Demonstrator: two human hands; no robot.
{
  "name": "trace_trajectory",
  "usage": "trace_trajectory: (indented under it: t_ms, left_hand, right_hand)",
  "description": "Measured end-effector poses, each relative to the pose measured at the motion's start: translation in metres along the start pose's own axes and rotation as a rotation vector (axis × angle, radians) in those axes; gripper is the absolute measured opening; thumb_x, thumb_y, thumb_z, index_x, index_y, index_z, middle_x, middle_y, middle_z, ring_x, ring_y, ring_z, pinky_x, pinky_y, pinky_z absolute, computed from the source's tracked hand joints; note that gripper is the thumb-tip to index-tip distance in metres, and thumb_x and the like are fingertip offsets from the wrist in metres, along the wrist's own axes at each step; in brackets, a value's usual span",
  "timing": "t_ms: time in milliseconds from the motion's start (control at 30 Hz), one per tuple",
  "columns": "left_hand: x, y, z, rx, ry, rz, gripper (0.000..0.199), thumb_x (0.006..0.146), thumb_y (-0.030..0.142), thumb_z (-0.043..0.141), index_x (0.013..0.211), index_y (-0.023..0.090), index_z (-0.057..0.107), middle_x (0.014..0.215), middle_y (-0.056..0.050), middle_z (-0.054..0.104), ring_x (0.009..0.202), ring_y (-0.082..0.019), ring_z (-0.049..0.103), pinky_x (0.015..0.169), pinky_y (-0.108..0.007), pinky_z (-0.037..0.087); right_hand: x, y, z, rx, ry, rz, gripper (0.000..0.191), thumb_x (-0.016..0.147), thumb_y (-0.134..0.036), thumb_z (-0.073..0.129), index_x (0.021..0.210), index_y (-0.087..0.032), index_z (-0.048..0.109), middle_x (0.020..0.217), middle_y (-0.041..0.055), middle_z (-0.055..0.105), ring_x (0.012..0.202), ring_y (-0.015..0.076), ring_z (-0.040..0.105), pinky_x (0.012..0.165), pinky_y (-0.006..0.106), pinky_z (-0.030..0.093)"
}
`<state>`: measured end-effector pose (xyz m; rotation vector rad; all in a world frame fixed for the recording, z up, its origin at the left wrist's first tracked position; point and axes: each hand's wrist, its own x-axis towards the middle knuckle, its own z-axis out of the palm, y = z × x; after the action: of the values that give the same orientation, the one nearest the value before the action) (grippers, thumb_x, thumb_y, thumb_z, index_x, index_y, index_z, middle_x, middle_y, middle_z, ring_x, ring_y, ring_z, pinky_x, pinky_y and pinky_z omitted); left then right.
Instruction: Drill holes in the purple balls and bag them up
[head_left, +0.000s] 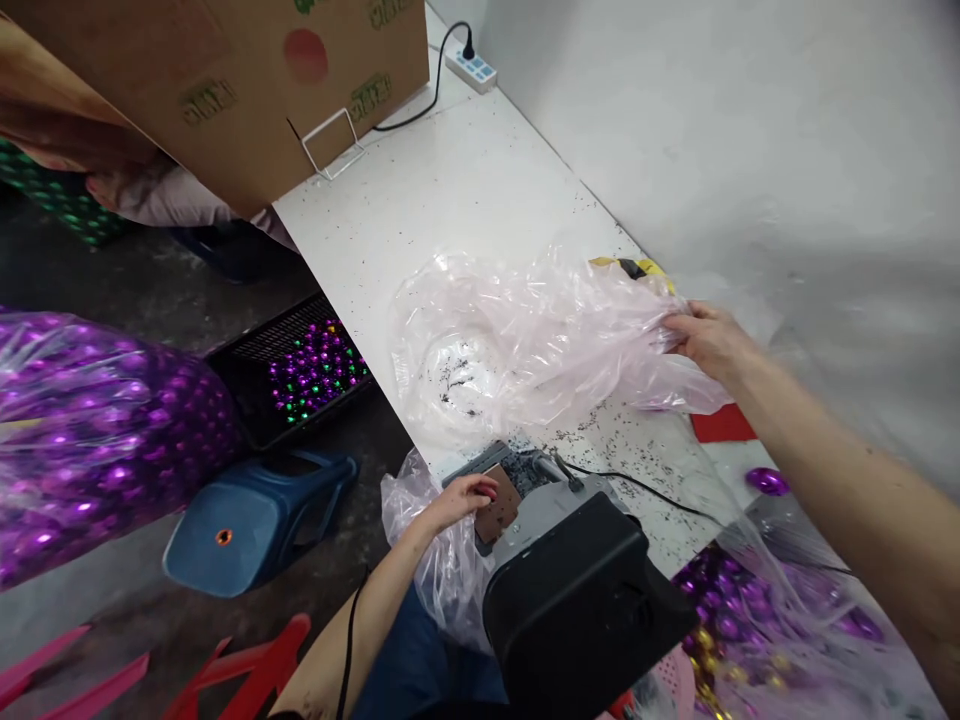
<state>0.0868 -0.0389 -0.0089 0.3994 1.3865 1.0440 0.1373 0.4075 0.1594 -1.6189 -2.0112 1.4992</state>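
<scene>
A large clear plastic bag [555, 340] lies crumpled across the white table [457, 190]. At its right end my right hand [709, 340] grips the gathered plastic, fingers closed on it. My left hand [465, 500] rests at the brown plate [497, 505] of a black and grey machine [577, 600], fingers curled; whether it holds anything small cannot be made out. Dark specks are scattered around the machine and show through the bag. More clear plastic [446, 560] hangs below my left hand at the table's edge.
A cardboard box [300, 90] stands at the table's far left, near a power strip [471, 70]. Purple balls fill a big bag [105, 430] and a black crate [255, 400] at left. A blue stool [232, 530] stands below. Another person's arm [157, 195] shows behind the box.
</scene>
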Motion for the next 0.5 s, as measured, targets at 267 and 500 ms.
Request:
trace_trajectory:
  t_ms: [267, 500]
  left_hand:
    - [0.0, 0.025, -0.039, -0.031, 0.292, 0.025, 0.045, 0.083, 0.049, 0.062, 0.116, 0.018, 0.069, 0.092, -0.005, 0.068, 0.078, -0.017, 0.061, 0.069, -0.027, 0.047]
    - [0.044, 0.082, -0.036, 0.111, 0.385, 0.114, 0.056, 0.091, 0.054, 0.057, 0.137, 0.022, 0.054, 0.101, -0.004, 0.066, 0.074, -0.015, 0.059, 0.069, -0.026, 0.045]
  right_hand:
    - [-0.101, 0.057, -0.013, -0.396, 0.22, -0.106, 0.084, 0.075, -0.047, 0.068, 0.152, -0.034, 0.035, 0.151, 0.0134, 0.042, 0.144, 0.0354, 0.034, 0.122, 0.062, 0.02]
    - [-0.202, 0.178, 0.039, -0.249, -0.316, 0.014, 0.064, 0.074, -0.074, 0.053, 0.114, -0.028, 0.07, 0.114, 0.0155, 0.069, 0.111, 0.0356, 0.065, 0.09, 0.052, 0.059]
